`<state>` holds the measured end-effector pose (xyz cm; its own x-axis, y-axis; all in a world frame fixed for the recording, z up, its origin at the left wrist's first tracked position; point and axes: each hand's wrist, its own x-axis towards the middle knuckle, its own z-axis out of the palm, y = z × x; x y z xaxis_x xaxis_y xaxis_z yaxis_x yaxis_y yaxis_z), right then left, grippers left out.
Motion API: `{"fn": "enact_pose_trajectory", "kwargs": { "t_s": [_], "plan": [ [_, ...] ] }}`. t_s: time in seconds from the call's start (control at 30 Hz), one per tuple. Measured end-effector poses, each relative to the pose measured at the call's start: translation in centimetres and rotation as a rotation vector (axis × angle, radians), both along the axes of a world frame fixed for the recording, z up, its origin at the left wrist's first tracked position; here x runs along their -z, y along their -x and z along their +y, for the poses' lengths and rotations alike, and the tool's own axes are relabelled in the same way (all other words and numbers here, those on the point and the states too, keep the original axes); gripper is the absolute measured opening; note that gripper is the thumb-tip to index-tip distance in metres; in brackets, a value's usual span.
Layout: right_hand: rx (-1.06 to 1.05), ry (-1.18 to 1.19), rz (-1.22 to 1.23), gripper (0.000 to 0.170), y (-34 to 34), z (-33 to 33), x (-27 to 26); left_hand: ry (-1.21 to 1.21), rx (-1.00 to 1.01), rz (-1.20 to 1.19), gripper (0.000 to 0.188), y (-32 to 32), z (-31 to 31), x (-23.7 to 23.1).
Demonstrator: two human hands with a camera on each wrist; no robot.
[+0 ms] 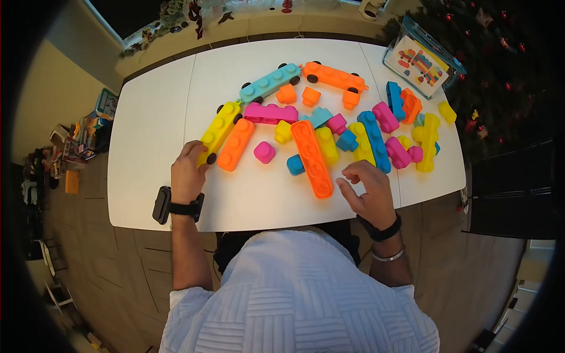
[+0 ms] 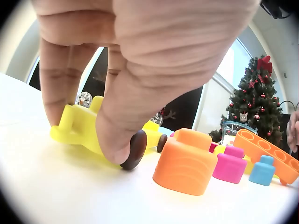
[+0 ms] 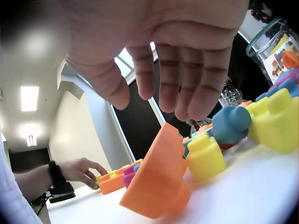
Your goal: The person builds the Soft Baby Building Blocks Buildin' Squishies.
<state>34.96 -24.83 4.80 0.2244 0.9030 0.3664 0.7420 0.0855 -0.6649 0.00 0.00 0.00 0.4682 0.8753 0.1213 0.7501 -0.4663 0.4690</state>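
The left hand (image 1: 189, 172) pinches the near end of a yellow wheeled block base (image 1: 219, 130); in the left wrist view thumb and fingers straddle the yellow base (image 2: 84, 128) beside a dark wheel. Linked beyond it are a light blue wheeled base (image 1: 269, 83) and an orange wheeled base (image 1: 333, 76). An orange block (image 1: 236, 145) lies just right of the yellow base. The right hand (image 1: 372, 191) hovers with relaxed fingers, holding nothing, right of a long orange block (image 1: 312, 159) whose hollow side shows. In the right wrist view that orange block (image 3: 156, 175) is below the hand.
Loose pink, yellow, blue and orange blocks, among them a pink cube (image 1: 264, 152) and a long blue block (image 1: 374, 141), cover the middle and right of the white table (image 1: 147, 129). A clear container (image 1: 421, 62) stands at the back right, near a decorated tree (image 1: 494, 76).
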Motion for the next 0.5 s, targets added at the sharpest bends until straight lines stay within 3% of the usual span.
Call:
{"fn": "enact_pose_trajectory", "kwargs": {
  "t_s": [0.07, 0.1, 0.23, 0.37, 0.43, 0.5],
  "plan": [
    [-0.062, -0.042, -0.072, 0.029, 0.8, 0.9, 1.1, 0.010, 0.011, -0.011, 0.045, 0.4, 0.1, 0.0],
    [-0.096, 0.069, -0.100, 0.043, 0.7, 0.6, 2.2, 0.016, 0.022, -0.022, 0.045, 0.6, 0.3, 0.0],
    [-0.119, 0.186, -0.152, 0.057, 1.8, 1.0, 3.5, -0.039, -0.032, -0.007, 0.049, 1.4, 1.3, 0.6],
    [-0.073, 0.221, -0.214, 0.061, 2.0, 1.4, 4.0, -0.148, -0.029, 0.120, 0.051, 1.2, 0.9, 1.9],
    [-0.056, 0.270, -0.211, 0.061, 2.2, 1.4, 3.9, -0.342, 0.023, 0.187, 0.053, 0.4, -0.3, 1.2],
    [-0.062, 0.309, -0.206, 0.061, 2.2, 1.6, 4.1, -0.302, 0.121, 0.103, 0.053, -2.2, -2.1, -1.0]
  ]
}}
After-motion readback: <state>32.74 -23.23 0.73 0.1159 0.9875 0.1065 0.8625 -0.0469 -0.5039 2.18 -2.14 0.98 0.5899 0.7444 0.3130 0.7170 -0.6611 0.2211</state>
